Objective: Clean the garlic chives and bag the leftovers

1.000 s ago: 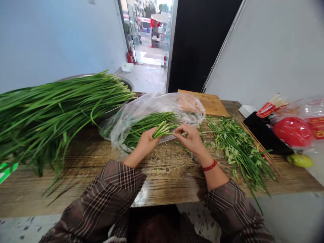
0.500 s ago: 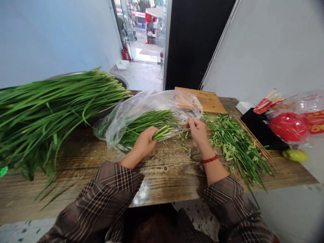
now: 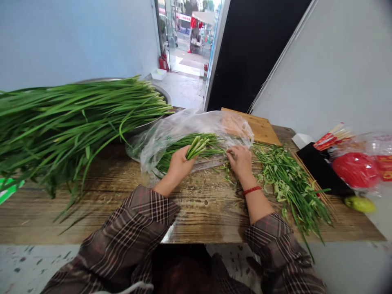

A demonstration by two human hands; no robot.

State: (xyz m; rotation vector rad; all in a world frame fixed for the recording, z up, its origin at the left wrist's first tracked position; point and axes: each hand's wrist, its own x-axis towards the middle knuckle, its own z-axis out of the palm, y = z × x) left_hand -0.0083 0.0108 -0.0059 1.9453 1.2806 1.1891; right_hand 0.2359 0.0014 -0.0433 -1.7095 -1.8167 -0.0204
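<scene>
My left hand is closed around a small bunch of garlic chives, their pale cut ends pointing up and to the right. Beneath and behind it, more chives lie inside a clear plastic bag spread open on the wooden table. Just right of the bunch, my right hand, with a red bead bracelet at the wrist, has its fingers pinched together by the stems and the bag's edge. What those fingers hold is hidden. Loose trimmed leaves lie in a heap to the right of this hand.
On the left, a large pile of chives overhangs a metal basin. A wooden board lies behind the bag. A black box with chopsticks, a red plastic bundle and a yellow-green object are at the right.
My left hand has tilted the bunch so its cut ends point more upward. The right hand has turned, its fingers now more tucked in. The whole view has shifted slightly.
</scene>
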